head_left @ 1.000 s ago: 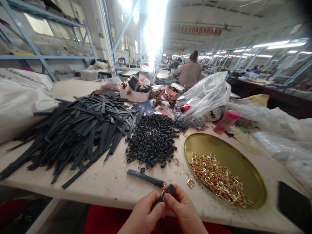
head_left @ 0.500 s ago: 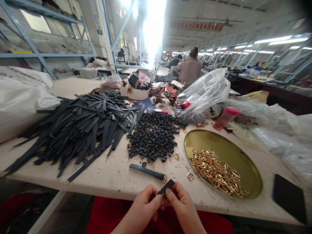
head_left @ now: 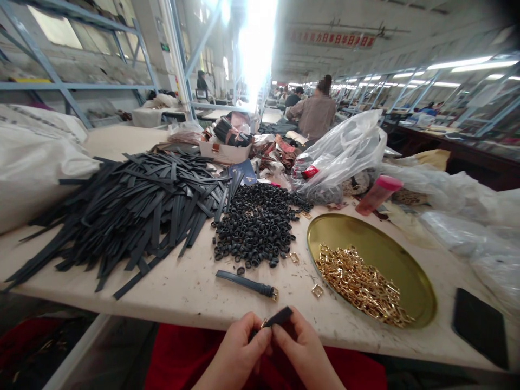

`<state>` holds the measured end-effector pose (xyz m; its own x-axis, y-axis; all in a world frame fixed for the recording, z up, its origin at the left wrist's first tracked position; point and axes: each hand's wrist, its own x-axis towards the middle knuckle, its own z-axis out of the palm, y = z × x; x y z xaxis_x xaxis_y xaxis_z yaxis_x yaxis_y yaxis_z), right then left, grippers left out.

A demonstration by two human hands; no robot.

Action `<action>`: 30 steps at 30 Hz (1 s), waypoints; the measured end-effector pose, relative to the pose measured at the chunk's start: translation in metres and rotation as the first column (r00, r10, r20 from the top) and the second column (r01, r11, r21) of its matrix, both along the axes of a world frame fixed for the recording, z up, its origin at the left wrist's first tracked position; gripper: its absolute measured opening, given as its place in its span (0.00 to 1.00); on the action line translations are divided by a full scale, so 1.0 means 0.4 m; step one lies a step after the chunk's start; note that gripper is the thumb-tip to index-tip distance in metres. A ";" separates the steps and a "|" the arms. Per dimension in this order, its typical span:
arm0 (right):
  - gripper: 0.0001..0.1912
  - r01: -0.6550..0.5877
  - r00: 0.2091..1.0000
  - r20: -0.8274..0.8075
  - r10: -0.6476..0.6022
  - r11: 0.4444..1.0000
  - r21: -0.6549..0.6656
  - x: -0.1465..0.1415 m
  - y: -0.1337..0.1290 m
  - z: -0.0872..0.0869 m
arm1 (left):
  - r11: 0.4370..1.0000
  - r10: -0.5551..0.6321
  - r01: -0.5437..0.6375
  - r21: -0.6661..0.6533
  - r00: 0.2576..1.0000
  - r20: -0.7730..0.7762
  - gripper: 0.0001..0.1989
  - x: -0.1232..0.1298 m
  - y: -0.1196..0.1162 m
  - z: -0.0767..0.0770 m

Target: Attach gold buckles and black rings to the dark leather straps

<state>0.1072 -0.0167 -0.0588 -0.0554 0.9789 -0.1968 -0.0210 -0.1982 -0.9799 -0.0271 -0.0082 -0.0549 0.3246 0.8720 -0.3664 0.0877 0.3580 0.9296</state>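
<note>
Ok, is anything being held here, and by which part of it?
Yes, a dark strap: the left grip pinches it beside its gold-coloured fitting, the right grip near its upper end.

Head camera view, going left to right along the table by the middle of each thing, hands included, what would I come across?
White sack, pile of black strips, left hand, right hand, gold-coloured tray holding buckles, dark flat slab.
</note>
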 end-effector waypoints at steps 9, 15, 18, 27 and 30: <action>0.14 -0.109 0.835 -0.543 -0.084 0.943 -0.314 -0.020 -0.001 -0.006 | 0.999 -0.008 0.009 -0.053 1.000 0.029 0.14 -0.008 0.006 -0.012; 0.10 -0.150 0.726 -0.674 -0.139 0.924 -0.353 -0.024 0.003 0.034 | 0.997 -0.027 0.030 -0.073 0.999 0.042 0.16 -0.005 0.002 0.002; 0.10 -0.144 0.703 -0.695 -0.148 0.929 -0.342 -0.023 0.002 0.044 | 0.996 -0.030 0.035 -0.087 0.998 0.052 0.16 -0.003 0.000 0.010; 0.07 -0.085 0.746 -0.646 -0.164 0.938 -0.336 -0.024 -0.016 0.061 | 0.996 0.004 0.002 -0.088 0.997 0.074 0.13 0.000 -0.014 0.005; 0.07 -0.066 0.787 -0.595 -0.161 0.938 -0.342 -0.029 -0.018 0.055 | 0.998 0.014 -0.010 -0.060 0.998 0.063 0.11 0.004 -0.015 0.009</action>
<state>0.0954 -0.0237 -0.0370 -0.2293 0.8660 -0.4444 -0.6044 -0.4846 -0.6324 -0.0254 -0.0141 -0.0515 0.3385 0.8533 -0.3965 0.0246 0.4132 0.9103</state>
